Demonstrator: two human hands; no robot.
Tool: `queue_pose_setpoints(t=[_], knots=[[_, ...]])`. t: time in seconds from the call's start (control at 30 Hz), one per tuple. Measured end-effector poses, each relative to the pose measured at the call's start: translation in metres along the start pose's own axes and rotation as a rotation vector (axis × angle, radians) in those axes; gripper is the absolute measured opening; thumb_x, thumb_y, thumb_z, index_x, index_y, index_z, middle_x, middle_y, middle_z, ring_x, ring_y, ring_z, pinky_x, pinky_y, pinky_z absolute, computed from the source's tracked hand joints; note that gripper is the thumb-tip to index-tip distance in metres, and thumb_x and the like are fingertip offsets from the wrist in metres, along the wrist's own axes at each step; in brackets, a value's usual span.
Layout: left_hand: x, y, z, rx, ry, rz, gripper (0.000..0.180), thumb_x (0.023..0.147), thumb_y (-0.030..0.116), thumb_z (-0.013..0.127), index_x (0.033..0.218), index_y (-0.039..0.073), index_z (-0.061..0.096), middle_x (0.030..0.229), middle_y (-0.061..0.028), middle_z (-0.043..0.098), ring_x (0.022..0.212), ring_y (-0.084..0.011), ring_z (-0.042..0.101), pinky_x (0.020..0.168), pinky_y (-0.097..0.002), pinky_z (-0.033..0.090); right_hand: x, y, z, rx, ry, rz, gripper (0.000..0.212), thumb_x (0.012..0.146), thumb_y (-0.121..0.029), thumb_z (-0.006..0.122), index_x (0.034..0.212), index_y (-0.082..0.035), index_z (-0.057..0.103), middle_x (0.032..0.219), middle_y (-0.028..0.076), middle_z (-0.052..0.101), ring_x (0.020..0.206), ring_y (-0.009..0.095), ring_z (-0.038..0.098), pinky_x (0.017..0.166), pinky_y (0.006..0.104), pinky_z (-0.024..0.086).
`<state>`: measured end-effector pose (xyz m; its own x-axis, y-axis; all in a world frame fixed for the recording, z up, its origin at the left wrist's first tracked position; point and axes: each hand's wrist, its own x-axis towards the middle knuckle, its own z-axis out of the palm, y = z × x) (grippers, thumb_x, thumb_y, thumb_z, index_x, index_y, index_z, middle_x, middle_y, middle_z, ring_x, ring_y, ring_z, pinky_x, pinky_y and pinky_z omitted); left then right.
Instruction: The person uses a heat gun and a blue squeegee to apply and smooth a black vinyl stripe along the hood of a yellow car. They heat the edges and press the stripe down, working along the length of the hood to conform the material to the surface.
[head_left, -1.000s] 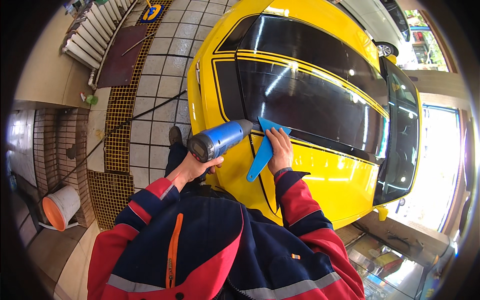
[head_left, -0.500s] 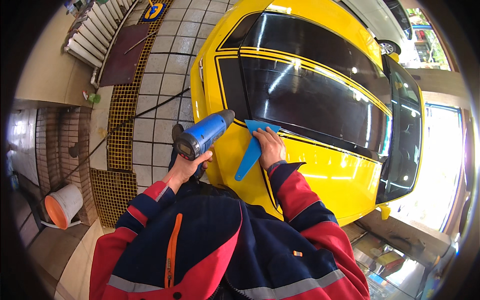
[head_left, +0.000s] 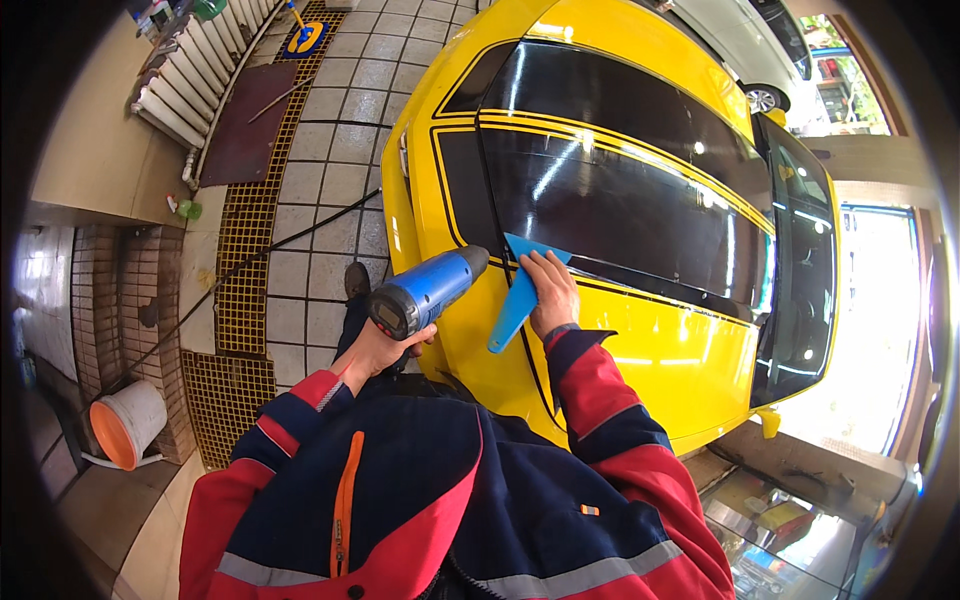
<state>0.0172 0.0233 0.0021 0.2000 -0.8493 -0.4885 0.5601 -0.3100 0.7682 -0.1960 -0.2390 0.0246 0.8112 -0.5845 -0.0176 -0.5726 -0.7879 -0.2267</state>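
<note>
A blue heat gun (head_left: 430,285) with a dark nozzle is gripped in my left hand (head_left: 385,350), whose fingers wrap its partly hidden handle. The nozzle points up and right, over the hood's front edge. In my right hand (head_left: 549,290) is a blue plastic squeegee (head_left: 516,310), its wide end against the black stripe film (head_left: 600,210) near the front seam and its narrow end hanging toward me. My right fingers press on the squeegee's wide part. The film covers the middle of the yellow car (head_left: 660,365), edged by thin black and yellow lines.
A dark hose (head_left: 320,213) crosses the tiled floor (head_left: 300,185) and yellow floor grating (head_left: 240,260) to the left. A white bucket (head_left: 135,415) with an orange inside lies tilted at lower left. Behind stand a radiator (head_left: 190,75) and a mop (head_left: 306,38); a white car (head_left: 735,45) is at far right.
The heat gun has moved right and slightly down. My right hand and the squeegee have shifted slightly right, and the squeegee's narrow end has swung right and up.
</note>
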Motion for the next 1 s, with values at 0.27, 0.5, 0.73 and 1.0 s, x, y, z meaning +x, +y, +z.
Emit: queue_pose_setpoints(t=[0.27, 0.5, 0.73, 1.0], knots=[[0.005, -0.001, 0.005, -0.050, 0.008, 0.027, 0.043, 0.096, 0.016, 0.083, 0.130, 0.000, 0.063, 0.094, -0.0076, 0.073, 0.072, -0.0125, 0.068, 0.067, -0.0289, 0.058, -0.027, -0.016, 0.009, -0.054, -0.204, -0.081, 0.045, 0.099, -0.012, 0.072, 0.145, -0.016, 0.067, 0.154, 0.010, 0.064, 0.152, 0.035, 0.048, 0.127, 0.0532, 0.036], [0.000, -0.001, 0.005, -0.041, 0.032, 0.022, 0.034, 0.097, 0.015, 0.081, 0.123, 0.000, 0.066, 0.092, -0.0070, 0.073, 0.070, -0.0121, 0.068, 0.065, -0.0279, 0.056, -0.044, -0.025, -0.049, 0.542, -0.074, 0.253, 0.036, 0.100, -0.015, 0.074, 0.136, -0.011, 0.072, 0.132, 0.017, 0.075, 0.118, 0.034, 0.074, 0.101, 0.0409, 0.060], [0.001, -0.002, 0.010, 0.006, 0.006, -0.001, 0.038, 0.097, 0.016, 0.080, 0.129, 0.001, 0.068, 0.092, -0.0065, 0.072, 0.071, -0.0115, 0.066, 0.068, -0.0281, 0.055, 0.000, 0.011, -0.052, 0.897, -0.092, 0.756, 0.037, 0.108, -0.027, 0.066, 0.141, -0.010, 0.070, 0.133, 0.019, 0.074, 0.109, 0.032, 0.077, 0.087, 0.0373, 0.066], [-0.003, -0.008, 0.006, -0.048, 0.040, 0.019, 0.041, 0.095, 0.015, 0.085, 0.127, 0.001, 0.064, 0.097, -0.0073, 0.073, 0.075, -0.0135, 0.070, 0.065, -0.0294, 0.058, 0.009, 0.030, -0.015, 0.654, -0.053, 0.637, 0.034, 0.108, -0.027, 0.066, 0.139, -0.015, 0.074, 0.134, 0.017, 0.074, 0.122, 0.034, 0.072, 0.111, 0.0461, 0.055]])
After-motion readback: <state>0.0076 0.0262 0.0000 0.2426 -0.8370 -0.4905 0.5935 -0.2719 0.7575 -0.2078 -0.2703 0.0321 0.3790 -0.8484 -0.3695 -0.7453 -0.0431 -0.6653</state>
